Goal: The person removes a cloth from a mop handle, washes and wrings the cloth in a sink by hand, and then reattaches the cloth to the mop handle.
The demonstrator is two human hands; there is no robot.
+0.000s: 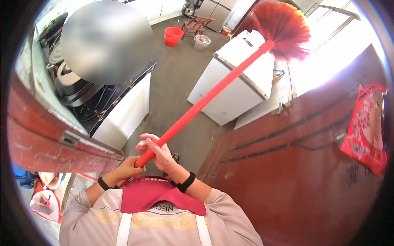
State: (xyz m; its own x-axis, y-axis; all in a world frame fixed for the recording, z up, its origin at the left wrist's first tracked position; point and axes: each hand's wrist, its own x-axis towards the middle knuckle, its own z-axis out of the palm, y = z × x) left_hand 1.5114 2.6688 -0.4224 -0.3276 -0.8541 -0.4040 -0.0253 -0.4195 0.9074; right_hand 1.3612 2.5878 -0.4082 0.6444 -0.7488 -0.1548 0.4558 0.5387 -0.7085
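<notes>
A long-handled broom (pixel 205 100) with a red handle and a round head of red-orange bristles slants up and to the right across the view. Its bristles are raised in front of the bright window side. Near the lower end of the handle, my left hand (pixel 126 168) is closed around it. Just above, my right hand (pixel 161 155) curls loosely about the handle, its fingertips showing on the left side. Both wrists wear black bands.
A white chest-like appliance (pixel 225 88) stands ahead on the right, beside a dark red door (pixel 279 180). Left is a counter (pixel 127 110) with a cooker (pixel 69 84). Farther back are a red bucket (pixel 173 37), a pale bucket (pixel 201 42) and a wooden chair (pixel 198 25).
</notes>
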